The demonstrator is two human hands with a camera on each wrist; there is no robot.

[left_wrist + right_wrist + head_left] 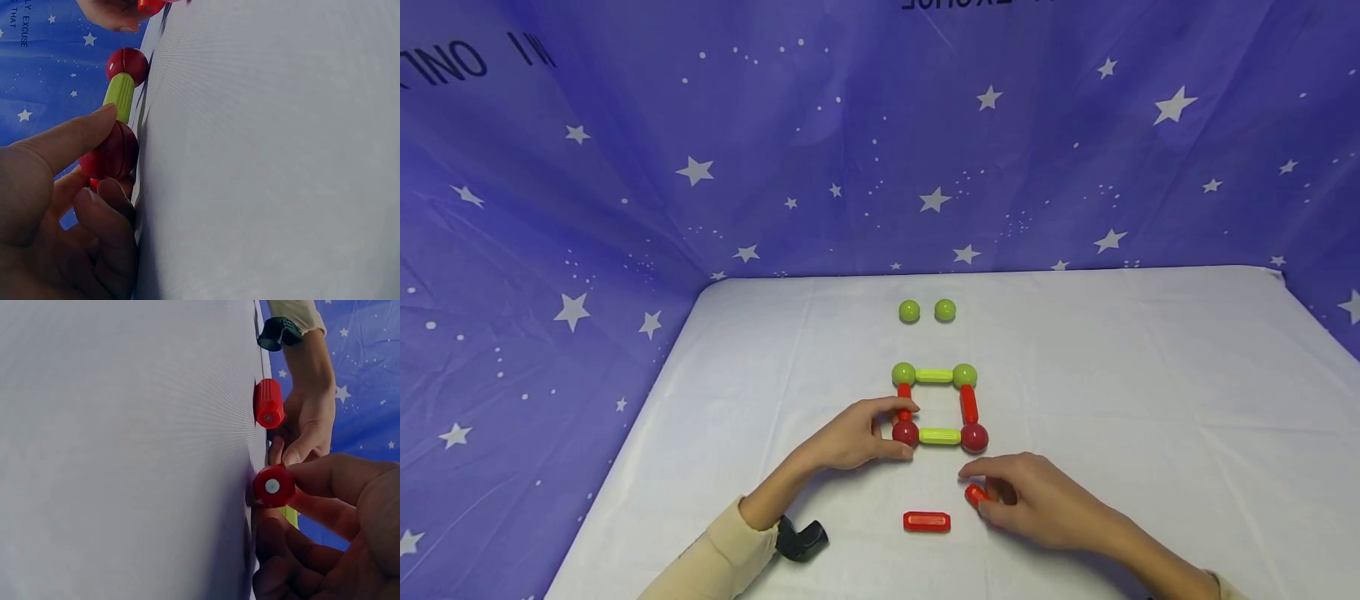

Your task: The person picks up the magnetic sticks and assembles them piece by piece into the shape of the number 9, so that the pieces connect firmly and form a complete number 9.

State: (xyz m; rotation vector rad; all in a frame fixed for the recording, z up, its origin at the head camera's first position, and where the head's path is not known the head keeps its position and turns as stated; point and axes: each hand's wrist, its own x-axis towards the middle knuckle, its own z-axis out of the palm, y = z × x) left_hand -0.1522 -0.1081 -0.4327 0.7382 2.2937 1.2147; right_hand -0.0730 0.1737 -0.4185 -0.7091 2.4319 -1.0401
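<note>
My left hand (859,437) grips the near left corner of a square of magnetic rods and balls, its thumb and fingers around a red ball (111,153). The square's far corners are green balls (965,376) and its near ones red. Yellow-green rods (939,436) form the far and near sides; red rods (969,404) form the other two. Just nearer than the square, my right hand (1037,500) pinches a loose red rod (275,486) between thumb and fingers, its silver end facing the right wrist camera. Another red rod (927,522) lies to its left.
Two loose green balls (909,312) sit beyond the square on the white-covered table (1120,375). A black wrist camera (801,540) sticks out from the left sleeve. Blue star-printed cloth (850,150) hangs behind the table and along its sides.
</note>
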